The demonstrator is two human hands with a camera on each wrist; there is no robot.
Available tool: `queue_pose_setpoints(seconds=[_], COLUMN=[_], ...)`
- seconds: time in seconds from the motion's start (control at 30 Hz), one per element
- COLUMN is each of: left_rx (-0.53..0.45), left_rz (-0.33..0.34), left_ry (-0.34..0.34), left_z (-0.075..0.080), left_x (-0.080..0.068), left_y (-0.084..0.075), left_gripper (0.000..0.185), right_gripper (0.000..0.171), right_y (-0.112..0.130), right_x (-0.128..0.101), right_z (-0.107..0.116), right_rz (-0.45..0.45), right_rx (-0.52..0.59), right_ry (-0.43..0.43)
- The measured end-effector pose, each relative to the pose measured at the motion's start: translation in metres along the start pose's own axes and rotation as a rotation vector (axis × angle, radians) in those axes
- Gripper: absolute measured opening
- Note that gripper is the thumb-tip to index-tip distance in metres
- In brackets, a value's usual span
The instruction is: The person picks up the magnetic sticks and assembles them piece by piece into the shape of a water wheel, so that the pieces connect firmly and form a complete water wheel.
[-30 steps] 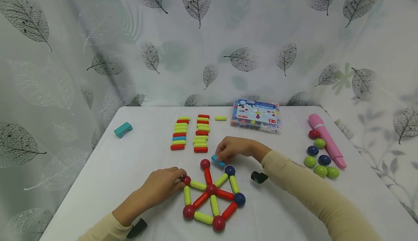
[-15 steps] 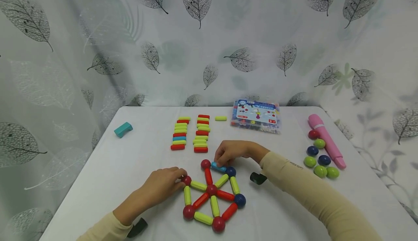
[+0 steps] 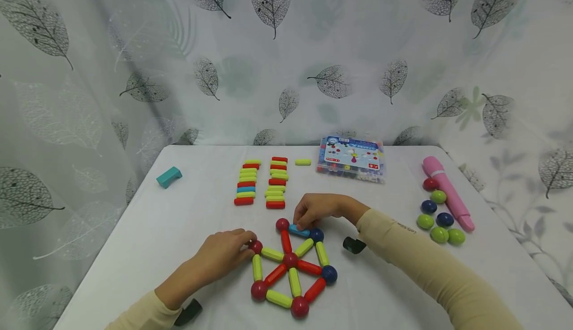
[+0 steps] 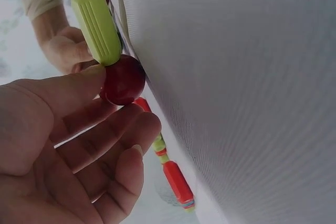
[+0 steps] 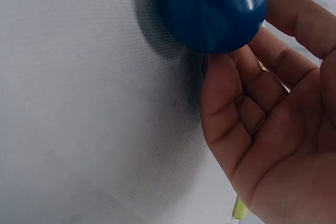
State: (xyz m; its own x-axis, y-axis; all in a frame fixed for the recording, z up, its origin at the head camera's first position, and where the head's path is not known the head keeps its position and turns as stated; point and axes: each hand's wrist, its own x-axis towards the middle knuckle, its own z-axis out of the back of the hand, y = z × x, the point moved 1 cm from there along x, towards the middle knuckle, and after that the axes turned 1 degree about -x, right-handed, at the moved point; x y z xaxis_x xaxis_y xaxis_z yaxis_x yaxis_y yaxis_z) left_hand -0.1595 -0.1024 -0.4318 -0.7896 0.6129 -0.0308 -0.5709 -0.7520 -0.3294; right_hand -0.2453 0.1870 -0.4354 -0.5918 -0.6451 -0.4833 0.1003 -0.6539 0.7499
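Lying on the worktop (image 3: 147,240): teal block (image 3: 168,177) at far left, plastic parts box (image 3: 351,159) at back, pink pen-like tool (image 3: 448,193) sitting beside loose green, blue and red balls (image 3: 437,215).

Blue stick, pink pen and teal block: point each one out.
blue stick (image 3: 299,230), head view, middle of its bare top
pink pen (image 3: 447,192), head view, mid barrel
teal block (image 3: 168,176), head view, top face

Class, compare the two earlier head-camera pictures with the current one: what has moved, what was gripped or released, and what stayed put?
The right hand carried the blue stick down and toward the wheel, so it now lies between the top red ball and the dark blue ball, still pinched. The left hand stayed on the red ball at the wheel's left. The stick rows, box and loose balls did not move.
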Motion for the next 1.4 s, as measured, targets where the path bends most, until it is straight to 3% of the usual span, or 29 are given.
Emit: queue_pose_setpoints(seconds=[0.2, 0.5, 0.67, 1.07, 1.4], left_rx=[-0.005, 0.037, 0.052, 0.054, 0.034], left_rz=[0.02, -0.198, -0.261, -0.218, -0.143], left_ry=[0.03, 0.158, 0.204, 0.167, 0.124], left_z=[-0.001, 0.001, -0.003, 0.0, 0.005], left_x=[-0.009, -0.024, -0.026, -0.022, -0.012], left_y=[-0.005, -0.022, -0.026, -0.018, -0.004], left_gripper=[0.04, 0.042, 0.039, 0.03, 0.032], right_gripper=[0.014, 0.011, 0.006, 0.011, 0.022], right_y=[0.003, 0.009, 0.012, 0.002, -0.012], right_x=[-0.003, -0.005, -0.005, -0.015, -0.034], right_z=[-0.002, -0.005, -0.01, -0.009, -0.012], right_rz=[0.009, 0.011, -0.005, -0.057, -0.071], right_rx=[-0.019, -0.167, -0.208, -0.253, -0.202], right_ry=[-0.013, -0.071, -0.081, -0.099, -0.018])
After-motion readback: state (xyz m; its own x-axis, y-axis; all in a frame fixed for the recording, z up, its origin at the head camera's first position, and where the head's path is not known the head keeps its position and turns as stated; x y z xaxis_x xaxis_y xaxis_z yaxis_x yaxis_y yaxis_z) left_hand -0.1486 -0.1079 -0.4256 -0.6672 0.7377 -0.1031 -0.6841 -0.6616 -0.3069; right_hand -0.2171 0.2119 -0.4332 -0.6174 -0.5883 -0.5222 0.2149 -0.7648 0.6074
